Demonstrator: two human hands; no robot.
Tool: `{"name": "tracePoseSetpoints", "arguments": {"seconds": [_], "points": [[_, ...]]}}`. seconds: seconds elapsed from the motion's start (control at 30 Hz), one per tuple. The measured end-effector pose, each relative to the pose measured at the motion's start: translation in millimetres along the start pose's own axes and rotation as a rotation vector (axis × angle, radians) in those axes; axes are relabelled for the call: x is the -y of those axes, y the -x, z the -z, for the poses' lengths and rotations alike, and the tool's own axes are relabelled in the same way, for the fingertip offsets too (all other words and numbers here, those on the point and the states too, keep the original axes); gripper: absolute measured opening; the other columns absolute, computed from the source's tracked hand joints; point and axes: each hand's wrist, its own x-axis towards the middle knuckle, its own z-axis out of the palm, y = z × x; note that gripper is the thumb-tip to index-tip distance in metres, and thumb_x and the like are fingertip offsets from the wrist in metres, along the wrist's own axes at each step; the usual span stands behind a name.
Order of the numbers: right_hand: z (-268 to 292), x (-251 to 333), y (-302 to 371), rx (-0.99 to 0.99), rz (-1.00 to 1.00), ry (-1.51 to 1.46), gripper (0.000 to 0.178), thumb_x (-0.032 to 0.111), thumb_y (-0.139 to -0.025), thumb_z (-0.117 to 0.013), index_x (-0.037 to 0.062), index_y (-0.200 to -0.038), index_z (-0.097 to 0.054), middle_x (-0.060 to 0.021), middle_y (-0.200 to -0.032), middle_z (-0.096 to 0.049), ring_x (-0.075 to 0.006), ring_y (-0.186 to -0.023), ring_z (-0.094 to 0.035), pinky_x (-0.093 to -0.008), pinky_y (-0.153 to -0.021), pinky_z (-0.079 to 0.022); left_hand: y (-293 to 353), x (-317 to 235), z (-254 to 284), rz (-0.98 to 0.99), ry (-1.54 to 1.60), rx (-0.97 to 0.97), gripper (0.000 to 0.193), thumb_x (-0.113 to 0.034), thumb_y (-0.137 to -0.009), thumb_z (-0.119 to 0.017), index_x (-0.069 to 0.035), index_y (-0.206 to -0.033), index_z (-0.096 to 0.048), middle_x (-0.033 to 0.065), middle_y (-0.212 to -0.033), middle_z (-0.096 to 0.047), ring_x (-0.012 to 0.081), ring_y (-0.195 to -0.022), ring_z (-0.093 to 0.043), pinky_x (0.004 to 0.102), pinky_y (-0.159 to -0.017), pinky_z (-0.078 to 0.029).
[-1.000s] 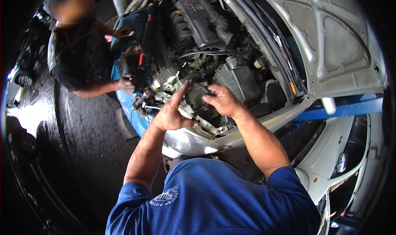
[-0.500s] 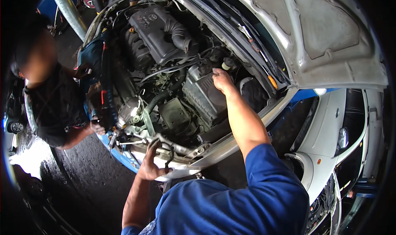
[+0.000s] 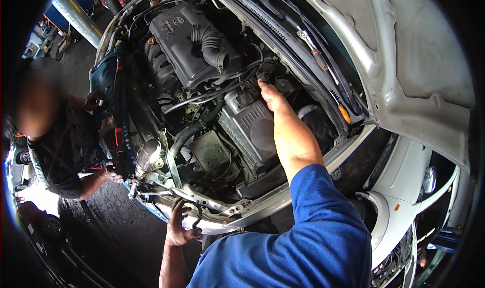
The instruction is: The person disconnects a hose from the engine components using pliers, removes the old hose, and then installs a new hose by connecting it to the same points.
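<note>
My right arm reaches across the open engine bay, and my right hand (image 3: 273, 95) is closed at the rear corner of the black air filter box (image 3: 252, 124). Its fingertips are on a dark part I cannot make out, close to the black hoses and wires. My left hand (image 3: 179, 226) rests at the car's front edge (image 3: 222, 227), fingers and thumb apart. A dark curved piece (image 3: 198, 216) sits beside its thumb; whether the hand touches it I cannot tell. Left of the filter box, the black engine cover (image 3: 189, 45) has a ribbed intake hose (image 3: 209, 48) with an open end.
A co-worker (image 3: 60, 151) stands at the left, one hand (image 3: 115, 172) at the car's front. The raised hood (image 3: 419, 50) is at the right. A ratchet (image 3: 318, 58) and an orange-handled screwdriver (image 3: 343, 111) lie along the windshield base. A white car (image 3: 389, 187) stands behind the hood.
The view has shifted, so the engine bay sits a little lower and further left. My right fingers have gone deeper behind the filter box. The pale reservoir beside them no longer shows.
</note>
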Motion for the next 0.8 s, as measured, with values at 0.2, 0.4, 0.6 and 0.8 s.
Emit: {"name": "tracePoseSetpoints", "arguments": {"seconds": [0.2, 0.4, 0.6, 0.8], "points": [[2, -13, 0, -0.164, 0.142, -0.005, 0.083, 0.057, -0.092, -0.047, -0.0095, -0.140, -0.032, -0.0219, -0.149, -0.031, -0.0280, -0.141, -0.026, -0.0342, -0.113, -0.021, -6, -6, -2, 0.026, -0.002, 0.002, 0.113, -0.051, -0.051, -0.088, -0.004, -0.141, -0.038, 0.0130, -0.145, -0.034, 0.0273, -0.113, -0.053, 0.0433, -0.090, -0.046], [3, -20, -5, -0.104, 0.177, -0.105, 0.089, 0.058, -0.091, -0.049, -0.0130, -0.140, -0.028, -0.0238, -0.150, -0.028, -0.0276, -0.141, -0.024, -0.0320, -0.114, -0.020, -8, -8, -1, -0.012, -0.053, 0.003, 0.114, -0.054, -0.050, -0.088, -0.002, -0.139, -0.040, 0.0135, -0.145, -0.034, 0.0275, -0.112, -0.054, 0.0435, -0.091, -0.046], [3, -27, -7, -0.147, 0.214, -0.110, 0.091, 0.061, -0.091, -0.046, -0.0150, -0.138, -0.030, -0.0255, -0.147, -0.032, -0.0271, -0.140, -0.027, -0.0321, -0.113, -0.022, -3, -14, -3, 0.069, -0.035, -0.029, 0.115, -0.056, -0.048, -0.088, -0.002, -0.139, -0.041, 0.0135, -0.145, -0.035, 0.0277, -0.113, -0.053, 0.0437, -0.090, -0.046], [7, -24, -6, -0.054, 0.105, -0.167, 0.091, 0.063, -0.091, -0.044, -0.0150, -0.137, -0.031, -0.0259, -0.147, -0.032, -0.0274, -0.140, -0.028, -0.0330, -0.112, -0.024, 1, -7, -4, 0.086, -0.057, -0.034, 0.116, -0.057, -0.047, -0.088, -0.002, -0.138, -0.041, 0.0133, -0.145, -0.035, 0.0262, -0.112, -0.054, 0.0418, -0.089, -0.046]]}}
